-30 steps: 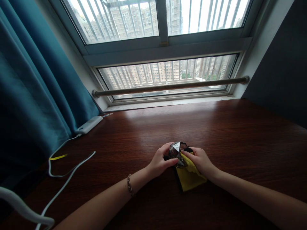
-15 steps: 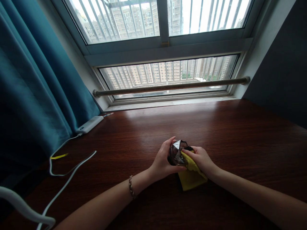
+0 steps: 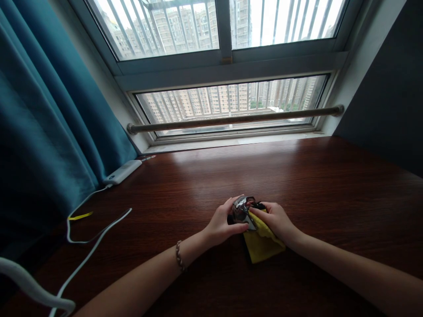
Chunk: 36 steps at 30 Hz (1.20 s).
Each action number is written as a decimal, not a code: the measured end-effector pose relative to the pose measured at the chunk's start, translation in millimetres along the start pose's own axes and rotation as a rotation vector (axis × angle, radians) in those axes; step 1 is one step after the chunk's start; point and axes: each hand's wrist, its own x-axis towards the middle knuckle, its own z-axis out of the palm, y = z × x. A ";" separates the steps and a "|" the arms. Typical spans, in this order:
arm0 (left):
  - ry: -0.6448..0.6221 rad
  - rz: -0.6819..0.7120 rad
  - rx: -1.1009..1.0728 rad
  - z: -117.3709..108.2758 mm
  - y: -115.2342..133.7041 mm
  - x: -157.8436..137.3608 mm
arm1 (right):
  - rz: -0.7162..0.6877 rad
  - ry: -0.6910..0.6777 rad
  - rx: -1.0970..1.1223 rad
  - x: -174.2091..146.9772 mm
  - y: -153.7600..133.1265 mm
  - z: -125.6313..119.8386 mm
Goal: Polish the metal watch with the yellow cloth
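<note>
Between my two hands, low over the table, is a shiny, dark, partly see-through object (image 3: 240,208) with bright reflections; its exact kind I cannot make out. My left hand (image 3: 222,225) grips its left side, thumb below and fingers curled around the back. My right hand (image 3: 276,221) pinches a yellow cloth (image 3: 263,247) against the object's right side. Part of the cloth hangs beneath the hands towards the tabletop. A black part of the object shows at my right fingertips, and my fingers cover much of the rest.
The dark reddish wooden tabletop (image 3: 185,185) reaches to the window sill. At the left lie a white power strip (image 3: 123,171), a white cable (image 3: 95,246) and a yellow strip (image 3: 81,216). A blue curtain (image 3: 62,105) hangs there. A metal bar (image 3: 231,120) crosses the window.
The shiny object has turned in my left hand, and its bright facet has shifted. My left thumb and fingers have changed position around it. My right hand keeps hold of the yellow cloth.
</note>
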 end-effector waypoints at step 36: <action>0.186 0.116 0.327 7.4 4.2 -7.2 | -0.008 0.054 -0.033 1.9 1.0 0.1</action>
